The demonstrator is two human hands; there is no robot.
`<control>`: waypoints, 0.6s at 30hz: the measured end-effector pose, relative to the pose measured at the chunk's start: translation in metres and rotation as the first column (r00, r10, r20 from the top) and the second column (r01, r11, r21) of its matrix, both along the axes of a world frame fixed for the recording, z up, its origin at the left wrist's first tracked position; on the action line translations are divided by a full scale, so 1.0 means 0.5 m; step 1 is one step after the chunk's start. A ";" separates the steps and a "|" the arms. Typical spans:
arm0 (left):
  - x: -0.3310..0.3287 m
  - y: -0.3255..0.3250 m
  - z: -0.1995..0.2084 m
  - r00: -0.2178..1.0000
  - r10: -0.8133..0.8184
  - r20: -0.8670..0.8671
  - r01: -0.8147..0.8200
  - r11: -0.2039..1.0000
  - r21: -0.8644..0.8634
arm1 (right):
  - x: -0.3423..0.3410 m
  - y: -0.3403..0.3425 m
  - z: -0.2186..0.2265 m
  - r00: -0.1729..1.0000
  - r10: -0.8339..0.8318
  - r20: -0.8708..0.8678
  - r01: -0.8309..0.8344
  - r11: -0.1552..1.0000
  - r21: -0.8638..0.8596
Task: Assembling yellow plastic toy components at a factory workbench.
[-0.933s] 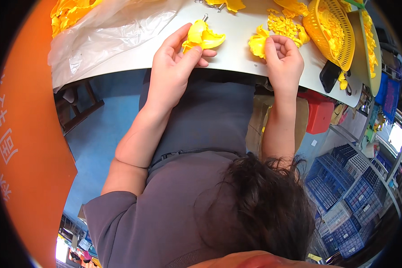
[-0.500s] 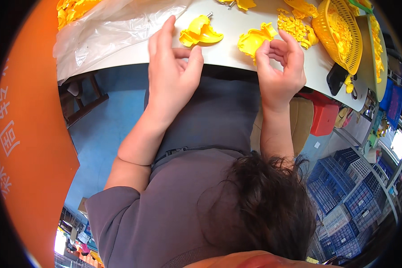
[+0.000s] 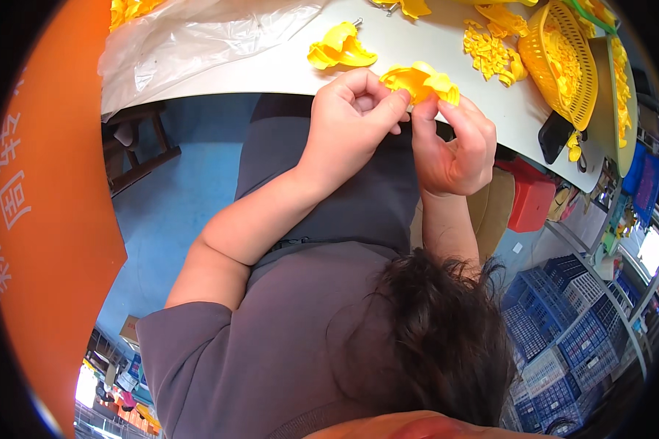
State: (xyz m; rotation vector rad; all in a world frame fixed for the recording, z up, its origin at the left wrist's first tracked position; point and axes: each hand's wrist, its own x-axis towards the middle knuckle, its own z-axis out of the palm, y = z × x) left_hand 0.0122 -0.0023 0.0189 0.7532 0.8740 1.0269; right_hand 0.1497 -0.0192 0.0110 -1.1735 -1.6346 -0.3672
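Note:
Near the front edge of the white table, a curved yellow plastic piece [image 3: 419,79] is held between both hands. My left hand [image 3: 359,113] pinches its left side, thumb and fingers closed on the rim. At its lower right, my right hand [image 3: 455,143] grips the edge between thumb and fingertips. Beyond my left hand lies a second yellow plastic piece [image 3: 342,47], curved and hollow, with a small metal clip [image 3: 358,23] sticking up behind it. The exact shape of the held piece is partly hidden by my fingers.
A yellow basket [image 3: 587,95] of small yellow bits stands at the right, past a loose heap of yellow bits [image 3: 488,53]. A black phone [image 3: 555,137] lies by the table's right edge. Clear plastic sheeting [image 3: 190,51] covers the left. Blue crates [image 3: 564,307] are stacked below right.
My left hand has moved right and closed on the yellow piece that my right hand was holding. The piece is now turned between both hands.

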 end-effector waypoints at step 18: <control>-0.017 0.008 0.021 0.992 0.065 -0.105 -0.041 0.975 0.217 | 0.094 0.023 0.068 0.946 -0.322 0.039 0.316 0.886 -0.338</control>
